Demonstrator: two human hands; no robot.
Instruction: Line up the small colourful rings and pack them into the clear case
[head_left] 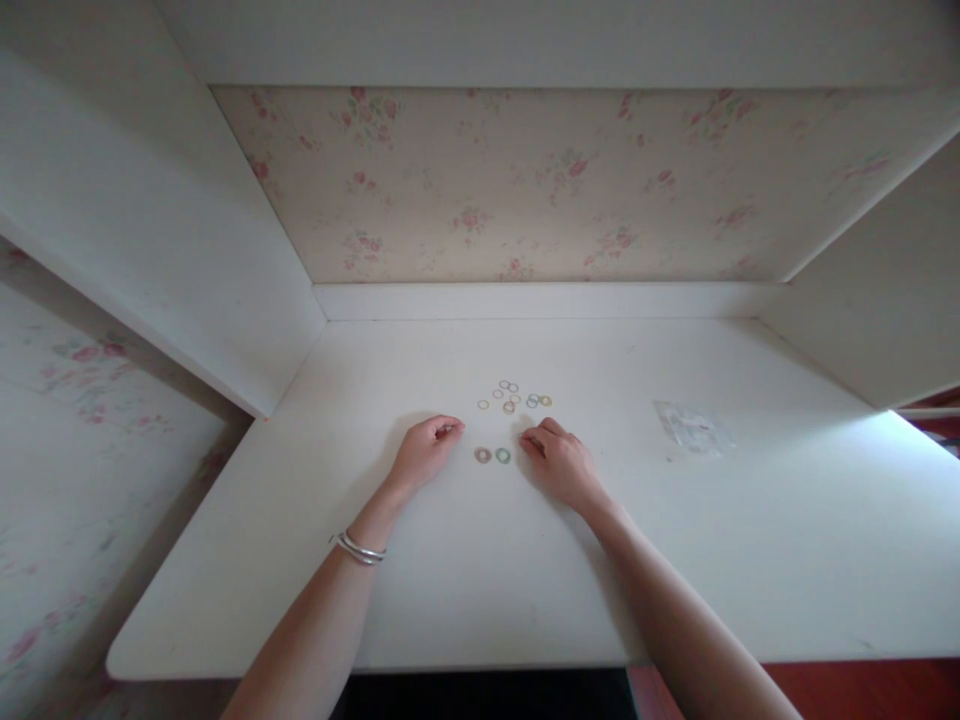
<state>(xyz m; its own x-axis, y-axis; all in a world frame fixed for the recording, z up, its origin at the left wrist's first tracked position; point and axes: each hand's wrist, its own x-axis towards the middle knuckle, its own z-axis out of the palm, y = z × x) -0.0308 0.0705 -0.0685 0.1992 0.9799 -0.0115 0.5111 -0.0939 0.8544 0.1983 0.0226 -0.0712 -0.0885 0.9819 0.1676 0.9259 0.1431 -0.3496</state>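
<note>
My left hand (426,455) rests on the white desk with its fingers curled in and the thumb near the index finger; nothing shows in it. On the other side, my right hand (560,462) also lies on the desk, fingers bent and closed, with no object visible. Between the two hands sit a brownish ring (482,462) and a green ring (502,463), side by side and apart. Just beyond them is a loose group of several thin rings, among them a gold-coloured ring (483,409), a silvery ring (532,406) and another yellowish ring (551,401). Some of these overlap.
A crumpled clear plastic bag (694,428) lies on the desk (450,610) to the right. White panels rise at the left (247,250) and right. Behind the desk is a flowered wall (517,190). A silver bangle (361,550) circles my left wrist.
</note>
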